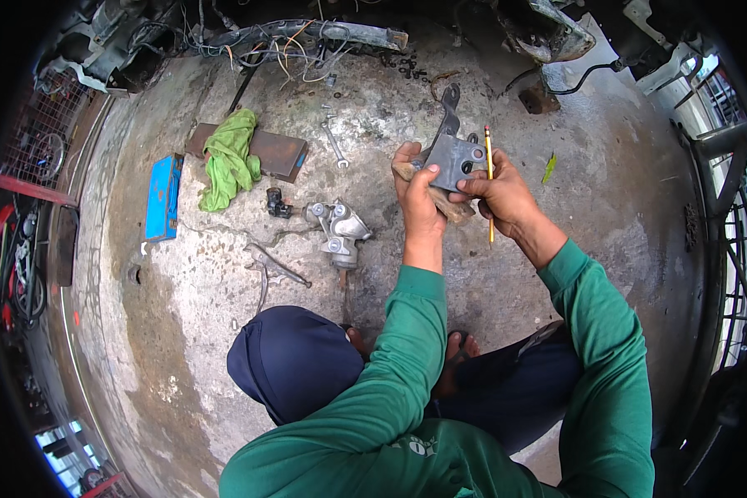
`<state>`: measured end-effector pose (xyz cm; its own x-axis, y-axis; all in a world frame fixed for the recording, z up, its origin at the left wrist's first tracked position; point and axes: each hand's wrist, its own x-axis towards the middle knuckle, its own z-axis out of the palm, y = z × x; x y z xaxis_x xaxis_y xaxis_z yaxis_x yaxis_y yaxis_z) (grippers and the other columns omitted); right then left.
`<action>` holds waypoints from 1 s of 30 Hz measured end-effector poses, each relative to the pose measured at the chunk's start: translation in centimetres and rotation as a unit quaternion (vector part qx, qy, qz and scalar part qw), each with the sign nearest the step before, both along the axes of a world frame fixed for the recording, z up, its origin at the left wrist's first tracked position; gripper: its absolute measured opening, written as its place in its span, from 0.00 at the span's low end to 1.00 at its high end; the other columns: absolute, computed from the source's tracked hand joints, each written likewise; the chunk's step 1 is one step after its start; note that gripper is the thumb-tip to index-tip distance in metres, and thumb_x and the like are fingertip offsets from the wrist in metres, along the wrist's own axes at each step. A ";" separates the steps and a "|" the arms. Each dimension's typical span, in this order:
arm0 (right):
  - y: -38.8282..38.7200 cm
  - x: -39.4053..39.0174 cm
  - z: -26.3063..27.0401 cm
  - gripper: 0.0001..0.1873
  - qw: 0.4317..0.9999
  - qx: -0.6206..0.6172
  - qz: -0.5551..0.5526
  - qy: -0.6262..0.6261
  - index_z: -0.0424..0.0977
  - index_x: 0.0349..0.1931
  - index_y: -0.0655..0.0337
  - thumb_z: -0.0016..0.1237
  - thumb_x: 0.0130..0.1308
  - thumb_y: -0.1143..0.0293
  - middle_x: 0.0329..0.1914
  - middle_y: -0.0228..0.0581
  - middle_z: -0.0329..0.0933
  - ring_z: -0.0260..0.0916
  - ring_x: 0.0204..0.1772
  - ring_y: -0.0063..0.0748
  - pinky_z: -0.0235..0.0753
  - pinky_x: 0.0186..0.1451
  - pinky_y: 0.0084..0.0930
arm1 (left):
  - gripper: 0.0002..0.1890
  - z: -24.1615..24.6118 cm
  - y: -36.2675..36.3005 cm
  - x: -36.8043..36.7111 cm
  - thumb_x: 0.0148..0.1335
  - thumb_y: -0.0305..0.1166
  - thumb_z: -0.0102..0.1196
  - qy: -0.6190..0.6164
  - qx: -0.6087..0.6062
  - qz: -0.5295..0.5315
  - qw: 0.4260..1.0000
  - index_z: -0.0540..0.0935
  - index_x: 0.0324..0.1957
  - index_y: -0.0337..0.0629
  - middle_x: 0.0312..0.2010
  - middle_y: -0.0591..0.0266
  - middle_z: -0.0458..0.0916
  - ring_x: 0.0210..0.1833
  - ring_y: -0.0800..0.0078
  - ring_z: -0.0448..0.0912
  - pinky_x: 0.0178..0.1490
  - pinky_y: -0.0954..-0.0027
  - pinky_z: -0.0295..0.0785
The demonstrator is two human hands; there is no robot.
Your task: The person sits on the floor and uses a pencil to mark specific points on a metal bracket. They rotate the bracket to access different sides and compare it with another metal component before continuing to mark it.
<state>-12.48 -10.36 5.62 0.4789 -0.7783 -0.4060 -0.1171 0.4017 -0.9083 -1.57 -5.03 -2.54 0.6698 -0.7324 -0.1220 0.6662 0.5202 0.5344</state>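
My left hand [422, 194] grips a grey metal bracket [453, 157] together with a worn piece of wood [451, 204] underneath it. The bracket has a flat plate with round holes and a twisted arm pointing away from me. My right hand [504, 193] pinches the plate's near right corner and also holds a yellow pencil [489, 168], its eraser end pointing away. On the concrete left of my hands lies a cast metal housing [342, 231] with a black fitting [278, 204] at one end. Locking pliers [272, 269] lie nearer to me, left of the housing.
A combination wrench [335, 146] lies beyond the housing. To the left are a green cloth [230, 159] over a rusty steel bar [280, 155] and a blue case [163, 198]. Loose wires [292, 53] hang from a vehicle's front at the top. Small dark nuts [408, 65] lie scattered.
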 end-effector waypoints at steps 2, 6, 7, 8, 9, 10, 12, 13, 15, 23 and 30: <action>0.2 0.3 -0.5 0.29 1.000 -0.005 -0.005 -0.015 0.57 0.59 0.64 0.56 0.62 0.86 0.36 0.44 0.76 0.87 0.36 0.42 0.66 0.15 0.20 | 0.30 -0.5 -0.1 0.4 0.60 0.33 0.55 0.039 0.021 -0.027 0.999 0.65 0.65 0.40 0.58 0.52 0.69 0.60 0.60 0.73 0.61 0.57 0.73; 0.6 0.1 -0.6 0.28 1.000 0.007 -0.022 -0.001 0.58 0.56 0.63 0.58 0.60 0.85 0.36 0.41 0.77 0.87 0.35 0.43 0.66 0.14 0.18 | 0.33 0.2 0.2 0.1 0.64 0.40 0.53 0.162 0.001 -0.069 0.984 0.63 0.69 0.41 0.59 0.50 0.72 0.58 0.56 0.77 0.59 0.53 0.75; 0.7 0.1 -0.5 0.27 1.000 0.006 -0.027 -0.003 0.58 0.55 0.63 0.58 0.60 0.86 0.36 0.41 0.77 0.87 0.35 0.43 0.67 0.14 0.18 | 0.34 0.6 0.5 0.3 0.66 0.43 0.51 0.184 -0.019 -0.078 0.980 0.61 0.70 0.41 0.59 0.48 0.72 0.57 0.54 0.78 0.59 0.51 0.76; 0.8 0.0 -0.5 0.27 0.999 0.004 -0.031 -0.004 0.58 0.55 0.64 0.57 0.60 0.86 0.35 0.42 0.78 0.87 0.35 0.43 0.67 0.14 0.19 | 0.35 1.0 0.7 0.3 0.67 0.46 0.49 0.205 -0.039 -0.087 0.974 0.59 0.72 0.40 0.59 0.47 0.73 0.56 0.52 0.78 0.58 0.48 0.77; 0.8 0.0 -0.5 0.27 0.999 0.002 -0.038 -0.014 0.58 0.55 0.64 0.57 0.61 0.86 0.35 0.42 0.78 0.87 0.35 0.43 0.68 0.14 0.19 | 0.36 1.1 0.7 0.1 0.68 0.47 0.49 0.209 -0.049 -0.097 0.972 0.58 0.73 0.42 0.60 0.47 0.72 0.56 0.52 0.79 0.57 0.48 0.77; 0.7 0.1 -0.5 0.27 0.999 -0.001 -0.045 -0.024 0.58 0.55 0.64 0.57 0.61 0.87 0.35 0.42 0.78 0.87 0.35 0.43 0.68 0.14 0.19 | 0.36 1.2 0.6 -0.3 0.68 0.48 0.49 0.213 -0.059 -0.107 0.969 0.58 0.74 0.44 0.61 0.48 0.72 0.56 0.52 0.79 0.57 0.48 0.77; 0.4 0.1 -0.5 0.27 0.998 -0.001 -0.052 -0.025 0.57 0.57 0.65 0.56 0.62 0.87 0.35 0.42 0.78 0.86 0.37 0.43 0.75 0.19 0.22 | 0.36 1.0 0.3 -0.9 0.69 0.44 0.50 0.193 -0.066 -0.140 0.969 0.55 0.76 0.52 0.63 0.51 0.72 0.58 0.52 0.78 0.58 0.49 0.77; 0.4 0.2 -0.5 0.27 0.998 -0.008 -0.053 -0.025 0.57 0.57 0.66 0.56 0.62 0.87 0.35 0.42 0.78 0.86 0.36 0.43 0.77 0.21 0.23 | 0.36 0.6 0.2 -1.3 0.67 0.41 0.51 0.180 -0.056 -0.129 0.974 0.55 0.76 0.53 0.63 0.51 0.72 0.59 0.53 0.78 0.59 0.50 0.77; 0.7 0.2 -0.9 0.27 0.998 -0.021 -0.057 -0.024 0.58 0.58 0.67 0.56 0.62 0.87 0.34 0.41 0.78 0.85 0.35 0.42 0.81 0.26 0.27 | 0.38 -0.1 0.5 -2.1 0.65 0.34 0.53 0.156 -0.035 -0.108 0.981 0.54 0.76 0.55 0.62 0.52 0.72 0.59 0.55 0.77 0.61 0.52 0.76; -0.6 -1.2 -0.5 0.16 0.996 -0.069 0.043 0.024 0.71 0.52 0.69 0.58 0.67 0.76 0.35 0.39 0.82 0.79 0.32 0.24 0.73 0.29 0.19 | 0.44 0.0 0.8 -0.7 0.61 0.30 0.53 0.049 -0.076 -0.106 0.990 0.50 0.78 0.55 0.62 0.49 0.72 0.55 0.59 0.80 0.53 0.60 0.81; -0.3 -1.4 2.5 0.11 0.955 -0.286 0.042 0.070 0.79 0.48 0.67 0.56 0.70 0.71 0.36 0.39 0.83 0.80 0.33 0.28 0.73 0.32 0.23 | 0.39 -0.6 1.0 -0.1 0.69 0.41 0.57 -0.040 0.007 -0.107 0.993 0.53 0.77 0.62 0.65 0.56 0.69 0.62 0.63 0.74 0.55 0.60 0.78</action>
